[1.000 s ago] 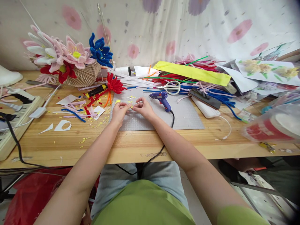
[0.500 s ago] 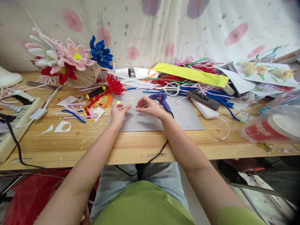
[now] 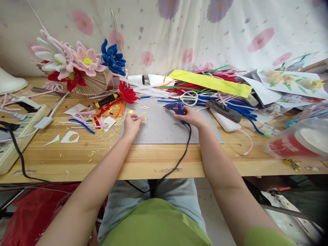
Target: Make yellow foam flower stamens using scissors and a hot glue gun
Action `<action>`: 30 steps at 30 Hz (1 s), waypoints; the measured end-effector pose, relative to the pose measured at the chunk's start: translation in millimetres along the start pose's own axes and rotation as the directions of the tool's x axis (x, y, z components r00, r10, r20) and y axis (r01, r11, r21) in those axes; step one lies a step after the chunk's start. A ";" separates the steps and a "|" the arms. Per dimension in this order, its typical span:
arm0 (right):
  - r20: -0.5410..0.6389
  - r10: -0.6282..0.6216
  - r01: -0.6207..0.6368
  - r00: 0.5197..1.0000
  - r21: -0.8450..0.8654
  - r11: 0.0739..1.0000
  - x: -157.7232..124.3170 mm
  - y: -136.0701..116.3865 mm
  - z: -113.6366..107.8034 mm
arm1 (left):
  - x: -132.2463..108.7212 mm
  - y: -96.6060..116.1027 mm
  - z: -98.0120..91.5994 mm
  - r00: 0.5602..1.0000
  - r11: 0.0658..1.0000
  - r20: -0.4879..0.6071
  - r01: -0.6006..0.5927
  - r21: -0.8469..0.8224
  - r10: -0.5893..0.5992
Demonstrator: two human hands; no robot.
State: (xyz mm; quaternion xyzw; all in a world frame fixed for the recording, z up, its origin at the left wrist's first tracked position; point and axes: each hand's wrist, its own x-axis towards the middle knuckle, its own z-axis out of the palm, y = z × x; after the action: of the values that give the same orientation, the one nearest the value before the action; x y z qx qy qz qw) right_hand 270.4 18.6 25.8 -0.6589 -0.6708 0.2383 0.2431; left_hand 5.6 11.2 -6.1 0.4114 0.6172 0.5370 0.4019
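Observation:
My left hand (image 3: pixel 132 123) rests on the grey cutting mat (image 3: pixel 164 131), its fingers pinched on a small yellow-and-white piece (image 3: pixel 142 118). My right hand (image 3: pixel 191 117) lies over the handle of the blue glue gun (image 3: pixel 175 108), fingers curled round it, the nozzle pointing left. The gun's black cord (image 3: pixel 183 153) runs back over the table's front edge. A red pipe-cleaner flower (image 3: pixel 127 93) with an orange stem lies just beyond my left hand.
White-handled scissors (image 3: pixel 188 97) lie behind the glue gun. Piles of coloured pipe cleaners (image 3: pixel 225 97) and a yellow strip (image 3: pixel 212 82) fill the back. A basket of pink, red and blue flowers (image 3: pixel 77 68) stands back left. A power strip (image 3: pixel 17 119) sits far left.
My right hand left the small piece, moved right and closed on the glue gun. My left hand stayed put, still pinching the piece.

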 end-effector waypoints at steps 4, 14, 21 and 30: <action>-0.164 0.106 -0.087 0.981 0.123 0.989 8.4 -4.1 31.2 | 1.7 -3.7 -1.0 1.000 0.998 -0.006 -0.001 0.059 0.002; 0.270 -0.199 0.044 0.942 0.489 0.871 -18.7 -32.4 34.1 | 3.2 -5.9 -1.3 1.000 0.997 0.017 -0.010 0.077 0.009; 0.296 -0.166 0.054 0.941 0.350 0.935 -17.3 -29.5 38.7 | 3.0 -4.7 -1.1 1.000 0.996 0.014 -0.013 0.093 0.012; 0.290 -0.169 0.071 0.942 0.321 0.944 -16.7 -30.4 40.1 | 3.3 -5.6 -1.2 1.000 0.995 0.015 -0.010 0.101 0.009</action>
State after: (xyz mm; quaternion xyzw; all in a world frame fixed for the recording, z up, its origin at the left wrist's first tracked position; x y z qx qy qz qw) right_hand 221.6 1.3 14.3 -0.5243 -0.6951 0.4254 0.2470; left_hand 3.0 13.4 -11.8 0.4381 0.6385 0.5040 0.3826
